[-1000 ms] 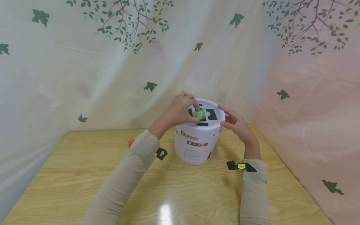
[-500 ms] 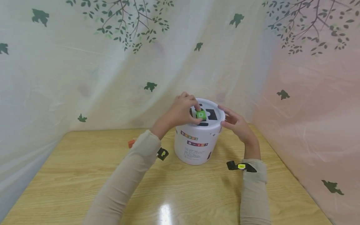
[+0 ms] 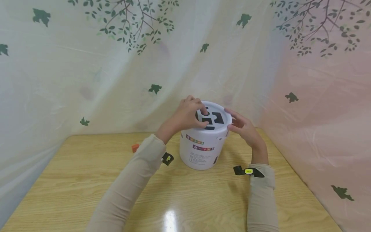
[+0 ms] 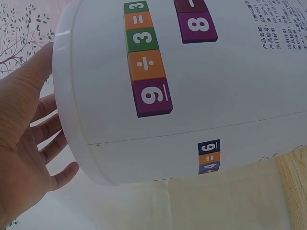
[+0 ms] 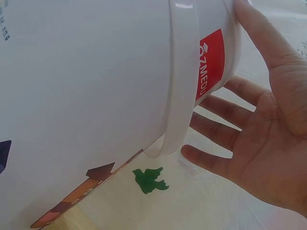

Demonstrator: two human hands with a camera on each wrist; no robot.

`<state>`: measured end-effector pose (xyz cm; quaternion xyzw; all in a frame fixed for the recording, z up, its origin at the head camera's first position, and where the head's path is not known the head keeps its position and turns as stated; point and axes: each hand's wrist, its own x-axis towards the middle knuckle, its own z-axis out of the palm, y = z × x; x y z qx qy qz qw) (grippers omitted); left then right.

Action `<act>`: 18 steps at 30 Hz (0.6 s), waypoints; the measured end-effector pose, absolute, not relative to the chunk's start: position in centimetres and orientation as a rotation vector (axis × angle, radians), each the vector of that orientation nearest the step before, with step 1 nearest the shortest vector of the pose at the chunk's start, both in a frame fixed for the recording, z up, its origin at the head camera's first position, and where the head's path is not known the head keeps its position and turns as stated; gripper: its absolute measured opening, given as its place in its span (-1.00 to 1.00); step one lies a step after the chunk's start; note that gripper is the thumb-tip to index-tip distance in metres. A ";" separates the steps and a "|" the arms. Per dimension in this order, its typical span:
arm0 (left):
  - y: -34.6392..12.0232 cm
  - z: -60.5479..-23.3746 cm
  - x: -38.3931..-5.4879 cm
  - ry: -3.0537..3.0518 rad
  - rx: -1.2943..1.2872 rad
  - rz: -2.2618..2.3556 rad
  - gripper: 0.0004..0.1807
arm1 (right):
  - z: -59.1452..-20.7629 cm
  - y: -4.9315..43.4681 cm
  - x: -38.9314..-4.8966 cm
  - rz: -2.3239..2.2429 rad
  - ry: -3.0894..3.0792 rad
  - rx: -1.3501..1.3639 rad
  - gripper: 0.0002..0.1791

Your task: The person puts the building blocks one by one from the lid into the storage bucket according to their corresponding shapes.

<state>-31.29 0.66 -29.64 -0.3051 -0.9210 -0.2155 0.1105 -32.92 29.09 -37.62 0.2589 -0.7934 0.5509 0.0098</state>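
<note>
A white bucket [image 3: 200, 151] stands upright on the table, printed with number sums. Its white lid [image 3: 224, 111] has several dark cut-out holes. My left hand [image 3: 188, 112] is over the lid's left side, thumb and fingertips spread around a dark square hole [image 3: 207, 121] with nothing between them. In the left wrist view the left hand [image 4: 29, 115] is beside the lid rim, fingers apart. My right hand [image 3: 244, 129] touches the right rim with thumb and fingertips. The right wrist view shows the right hand [image 5: 264, 110] with mostly straight fingers, beside a red label [image 5: 211, 62].
An orange-red block [image 3: 135, 148] lies on the wooden table [image 3: 87, 180], partly behind the left sleeve. A white handle strap [image 5: 181, 76] runs down the bucket's side. Behind hangs a pale curtain [image 3: 116, 83] with leaf and bird prints; the curtain also borders the table's right side.
The green block marked D, pinched by my left fingers before, is out of sight; the square hole beneath shows dark. Both hands have stayed nearly in place.
</note>
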 end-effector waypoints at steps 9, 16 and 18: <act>0.4 -29.6 -31.3 -2.701 -0.894 -0.623 -0.62 | -37.7 29.1 -33.0 1.729 -2.477 0.799 -0.28; -0.1 -29.7 -31.1 -2.698 -0.873 -0.667 -0.62 | -37.7 29.1 -33.0 1.710 -2.484 0.798 -0.28; -0.4 -29.7 -31.0 -2.694 -0.862 -0.690 -0.62 | -37.6 29.1 -33.0 1.711 -2.482 0.807 -0.28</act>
